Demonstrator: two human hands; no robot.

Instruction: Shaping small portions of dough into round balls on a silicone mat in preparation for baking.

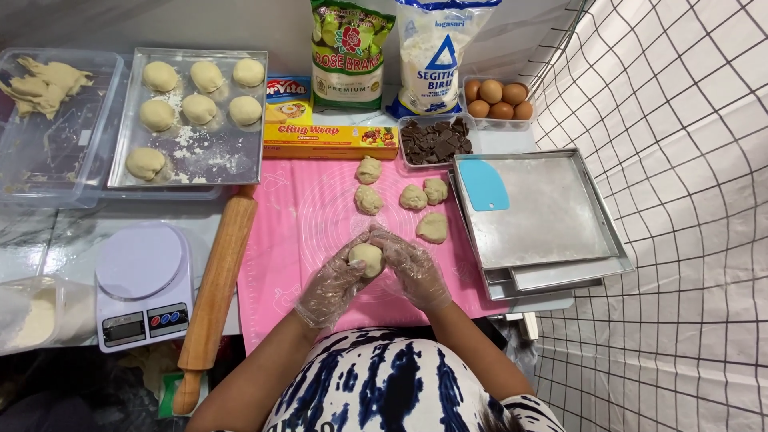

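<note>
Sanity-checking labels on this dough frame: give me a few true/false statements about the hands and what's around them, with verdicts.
1. Both gloved hands, left hand and right hand, cup one dough ball over the pink mat. True.
2. The rolling pin lies on the far right, beside the metal trays. False: it lies left of the mat, beside the kitchen scale.
3. Seven shaped dough balls sit on the floured tray at upper left. True.
4. The blue scraper rests on the mat. False: it lies in the square metal pan on the right.
5. The eggs stand behind the chocolate pieces. True.
</note>
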